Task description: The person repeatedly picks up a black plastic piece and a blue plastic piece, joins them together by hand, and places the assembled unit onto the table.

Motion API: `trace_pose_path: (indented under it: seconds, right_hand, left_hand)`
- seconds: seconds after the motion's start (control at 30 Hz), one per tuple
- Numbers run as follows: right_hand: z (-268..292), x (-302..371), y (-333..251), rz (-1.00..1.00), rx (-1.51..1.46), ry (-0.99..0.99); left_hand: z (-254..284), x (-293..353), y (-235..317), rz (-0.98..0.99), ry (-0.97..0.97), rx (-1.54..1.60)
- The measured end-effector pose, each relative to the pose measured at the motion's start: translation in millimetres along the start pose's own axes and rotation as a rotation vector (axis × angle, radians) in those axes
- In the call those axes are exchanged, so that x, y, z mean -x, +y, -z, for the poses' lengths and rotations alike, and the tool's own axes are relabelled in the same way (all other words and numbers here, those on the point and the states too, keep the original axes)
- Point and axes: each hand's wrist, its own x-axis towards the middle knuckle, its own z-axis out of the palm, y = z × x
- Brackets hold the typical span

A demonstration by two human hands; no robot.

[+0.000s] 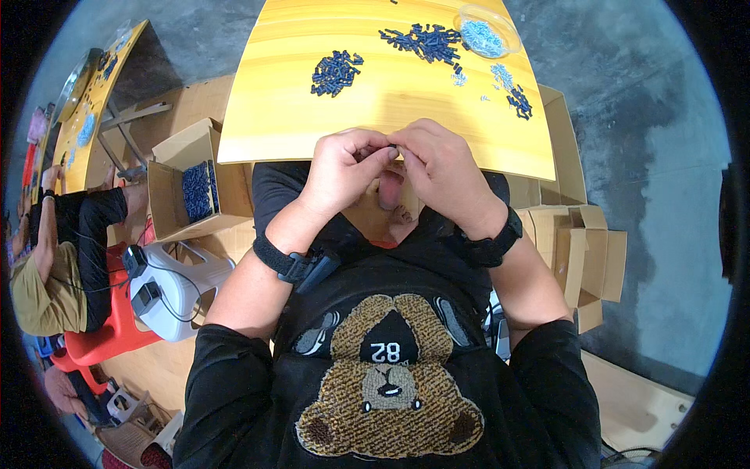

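Note:
At the near edge of the yellow wooden table [273, 117], my left hand [342, 170] and my right hand [444, 168] meet fingertip to fingertip. Both are closed in a pinch around a small black part [395, 148], mostly hidden by the fingers. Farther in on the table lies a heap of small black parts [336, 74], with a wider heap of black parts [426, 43] behind it to the right. A clear round tub [512, 35] holds small light-blue pieces [480, 37]. Loose pale pieces [501, 76] and a few black parts [519, 103] lie near the right edge.
Left of the table stands an open cardboard box [168, 199] with dark small parts inside. Beside it are a white stool [168, 289] carrying small black devices and a red stool [117, 313]. Another person [58, 273] sits at a second table [98, 102]. More cardboard boxes [590, 258] stand right.

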Motion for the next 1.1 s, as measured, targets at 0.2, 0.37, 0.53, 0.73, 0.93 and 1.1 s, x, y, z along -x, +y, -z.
trace_pose_path:
  seconds: [0.2, 0.37, 0.53, 0.73, 0.93, 1.1]
  right_hand:
    - [-4.3, -0.2, -6.0, -0.066, -0.115, 0.105]
    - [-6.2, 5.0, 2.6, -0.229, -0.337, 0.198]
    - [-3.7, 8.1, -1.4, -0.151, -0.253, 0.145]
    - [-6.7, 7.1, -6.2, -0.091, -0.157, 0.181]
    - [-10.0, 5.2, -8.0, 0.052, 0.074, 0.236]
    - [-9.8, 7.0, -2.3, 0.078, 0.092, 0.144]
  left_hand:
    - [3.7, 0.3, 2.6, 0.092, 0.006, 0.192]
    - [4.1, 0.5, 4.1, 0.113, 0.0, 0.319]
    - [2.8, 0.4, 11.4, 0.14, -0.023, 0.466]
    - [2.5, 0.8, 18.5, 0.248, -0.032, 0.567]
    - [3.1, 0.4, 22.8, 0.352, -0.025, 0.613]
    - [4.0, 4.9, 18.1, 0.413, -0.059, 0.52]
